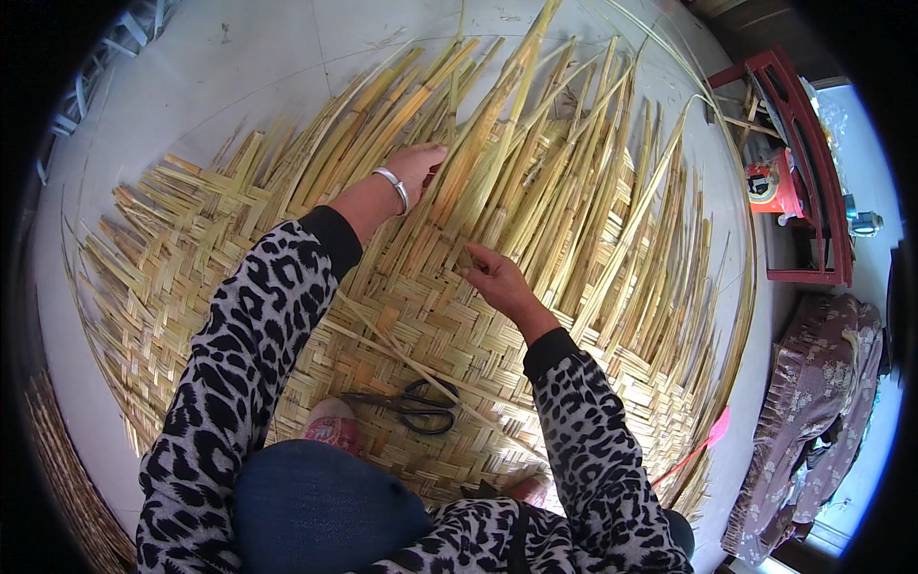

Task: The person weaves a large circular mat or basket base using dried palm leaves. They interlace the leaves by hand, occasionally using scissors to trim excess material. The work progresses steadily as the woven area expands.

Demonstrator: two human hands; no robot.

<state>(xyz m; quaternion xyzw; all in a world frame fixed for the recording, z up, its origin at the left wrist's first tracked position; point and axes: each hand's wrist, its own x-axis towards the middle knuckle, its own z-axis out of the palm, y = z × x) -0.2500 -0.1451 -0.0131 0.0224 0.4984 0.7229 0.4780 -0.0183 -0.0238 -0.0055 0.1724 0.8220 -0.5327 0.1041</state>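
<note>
A large woven mat of flat yellow bamboo strips [411, 316] lies on the pale floor, with long loose strips [535, 163] fanning away from me. My left hand [413, 168], with a silver bangle on the wrist, reaches in among the loose strips and closes on a bundle of them. My right hand [494, 275] pinches one strip at the edge of the woven part. Black scissors [413, 405] lie on the mat near my knees.
A red wooden stand [813, 172] holding small items is at the right. A patterned cloth-covered seat [813, 421] sits at the lower right. A pink-handled tool [703, 448] lies at the mat's right edge. More woven material [67, 478] lies at the lower left.
</note>
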